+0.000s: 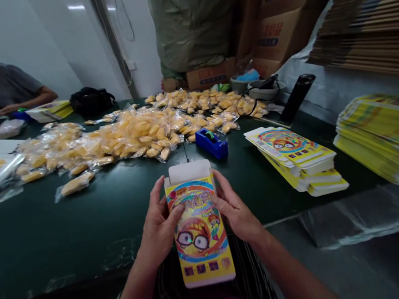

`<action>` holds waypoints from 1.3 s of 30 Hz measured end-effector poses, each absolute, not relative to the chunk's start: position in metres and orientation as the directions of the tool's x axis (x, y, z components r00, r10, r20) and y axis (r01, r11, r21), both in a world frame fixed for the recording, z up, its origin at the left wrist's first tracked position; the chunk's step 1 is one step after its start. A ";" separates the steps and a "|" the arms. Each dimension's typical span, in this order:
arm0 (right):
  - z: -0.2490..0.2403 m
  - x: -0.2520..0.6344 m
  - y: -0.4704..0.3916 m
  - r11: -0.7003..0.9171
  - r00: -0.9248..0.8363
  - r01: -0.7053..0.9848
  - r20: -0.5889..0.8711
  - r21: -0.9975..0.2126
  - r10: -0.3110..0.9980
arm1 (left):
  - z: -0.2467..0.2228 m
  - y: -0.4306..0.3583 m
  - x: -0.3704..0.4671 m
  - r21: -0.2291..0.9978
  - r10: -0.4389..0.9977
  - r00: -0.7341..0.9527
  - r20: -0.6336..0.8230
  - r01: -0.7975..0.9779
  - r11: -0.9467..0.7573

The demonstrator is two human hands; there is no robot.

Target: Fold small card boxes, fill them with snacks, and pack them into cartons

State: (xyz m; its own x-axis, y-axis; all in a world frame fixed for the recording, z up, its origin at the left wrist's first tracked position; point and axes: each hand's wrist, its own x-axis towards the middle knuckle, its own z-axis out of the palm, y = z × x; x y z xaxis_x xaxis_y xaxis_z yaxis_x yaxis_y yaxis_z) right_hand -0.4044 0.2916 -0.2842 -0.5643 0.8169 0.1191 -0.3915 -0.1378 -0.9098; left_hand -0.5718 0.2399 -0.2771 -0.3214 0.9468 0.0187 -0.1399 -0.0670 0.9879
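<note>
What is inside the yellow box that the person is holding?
The yellow box is held by the left hand and right hand, its white top flap up. The camera sees only its printed front; the inside is hidden.

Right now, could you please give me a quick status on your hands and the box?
Left hand and right hand both gripping the box. Top flap open. Tape dispenser on the table beyond, clear of it.

One yellow box, two hands.

I am holding my left hand and right hand close together before me, fingers curled inward. Both forearms are angling up from below, a bangle circling my left wrist.
</note>
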 end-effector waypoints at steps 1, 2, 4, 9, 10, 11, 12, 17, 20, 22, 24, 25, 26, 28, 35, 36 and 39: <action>-0.285 -0.402 0.292 -0.174 -0.568 -0.415 0.105 -0.893 0.816 | -0.276 0.237 -0.574 0.989 0.955 -0.296 0.001 -0.142 -0.046; -0.286 -0.401 0.292 -0.189 -0.556 -0.428 0.092 -0.884 0.826 | -0.275 0.233 -0.576 0.990 0.958 -0.286 -0.001 -0.134 -0.039; -0.287 -0.398 0.293 -0.172 -0.512 -0.429 0.082 -0.887 0.855 | -0.272 0.227 -0.577 0.994 0.949 -0.315 0.029 -0.095 -0.062; -0.289 -0.386 0.281 -0.163 -0.578 -0.398 0.108 -0.903 0.809 | -0.269 0.205 -0.570 0.996 0.909 -0.414 0.048 -0.047 -0.074; -0.289 -0.382 0.276 -0.181 -0.595 -0.394 0.100 -0.901 0.797 | -0.270 0.199 -0.568 0.997 0.910 -0.415 0.022 -0.053 -0.048; -0.289 -0.378 0.270 -0.203 -0.605 -0.388 0.082 -0.899 0.792 | -0.272 0.193 -0.568 0.998 0.910 -0.414 -0.010 -0.062 -0.017; -0.289 -0.375 0.263 -0.221 -0.607 -0.381 0.062 -0.898 0.792 | -0.274 0.187 -0.567 0.997 0.908 -0.416 -0.044 -0.070 0.016; -0.290 -0.365 0.238 -0.273 -0.568 -0.315 -0.050 -0.909 0.822 | -0.288 0.166 -0.572 0.980 0.888 -0.419 -0.189 -0.025 0.197; -0.289 -0.368 0.238 -0.173 -0.463 -0.257 -0.036 -0.951 0.886 | -0.288 0.165 -0.577 0.966 0.875 -0.462 -0.144 0.125 0.225; -0.288 -0.371 0.243 -0.035 -0.363 -0.194 0.039 -0.980 0.931 | -0.285 0.168 -0.578 0.956 0.870 -0.483 -0.102 0.195 0.220; -0.288 -0.374 0.247 0.063 -0.310 -0.124 0.099 -0.990 0.946 | -0.280 0.170 -0.577 0.954 0.867 -0.487 -0.111 0.191 0.230; -0.288 -0.375 0.249 0.074 -0.301 -0.107 0.103 -0.991 0.948 | -0.278 0.171 -0.576 0.957 0.863 -0.490 -0.125 0.170 0.236; -0.288 -0.376 0.250 0.065 -0.292 -0.108 0.094 -0.992 0.952 | -0.276 0.172 -0.575 0.960 0.860 -0.489 -0.142 0.144 0.241; -0.288 -0.375 0.251 0.016 -0.276 -0.145 0.056 -0.989 0.960 | -0.273 0.174 -0.574 0.971 0.859 -0.486 -0.161 0.080 0.227; -0.282 -0.366 0.243 0.046 -0.399 -0.171 0.112 -0.984 0.910 | -0.267 0.177 -0.584 0.969 0.964 -0.180 -0.194 0.117 0.216; -0.280 -0.365 0.242 0.024 -0.406 -0.183 0.098 -0.983 0.909 | -0.266 0.177 -0.584 0.972 0.968 -0.153 -0.199 0.095 0.215; -0.274 -0.364 0.242 -0.075 -0.445 -0.184 0.015 -0.980 0.895 | -0.264 0.178 -0.581 0.976 0.964 -0.158 -0.214 0.013 0.218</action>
